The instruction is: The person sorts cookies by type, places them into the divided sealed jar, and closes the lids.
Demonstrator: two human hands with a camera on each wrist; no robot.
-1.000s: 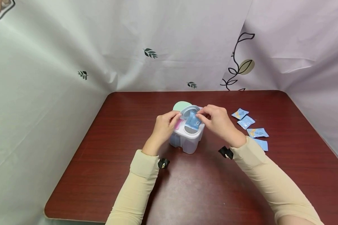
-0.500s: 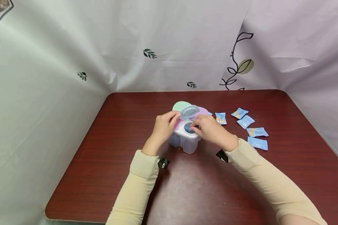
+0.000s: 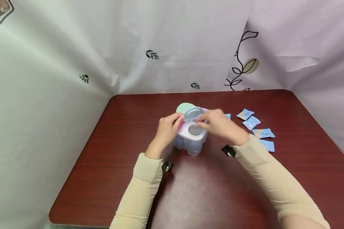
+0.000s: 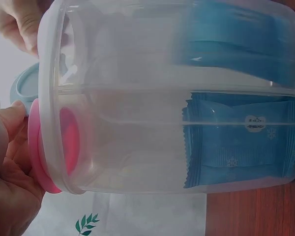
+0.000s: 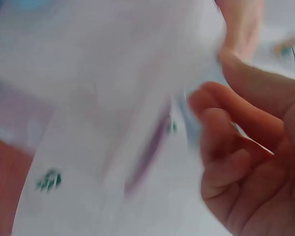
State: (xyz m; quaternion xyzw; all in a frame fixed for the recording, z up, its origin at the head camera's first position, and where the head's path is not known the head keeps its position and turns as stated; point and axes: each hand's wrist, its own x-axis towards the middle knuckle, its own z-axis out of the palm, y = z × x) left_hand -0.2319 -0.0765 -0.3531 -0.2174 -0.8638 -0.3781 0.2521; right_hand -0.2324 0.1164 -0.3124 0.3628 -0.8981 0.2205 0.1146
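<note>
My left hand (image 3: 167,128) pinches the rim of a grey-blue lid (image 3: 193,114) between thumb and fingers. The lid tilts up and its rounded inner face turns toward me. Just to the right of that hand stands the box (image 3: 193,144), upright on the table (image 3: 126,149), its uncovered round mouth facing up. Seen past my left hand, its side is longer from rim to base than across, so the long axis runs up and down. The box is clear and slightly cloudy, with a white top and lids in colours: a pink lid (image 4: 37,142) right beside my left fingers and a green lid (image 3: 184,107) beyond them. Through the wall, a blue packet (image 4: 241,140) sits low, zigzag edge toward the rim. My right hand (image 3: 219,125), blurred, hovers beside the mouth, thumb apart from bent fingers, holding nothing. Light blue packets (image 3: 263,133) lie to its right.
</note>
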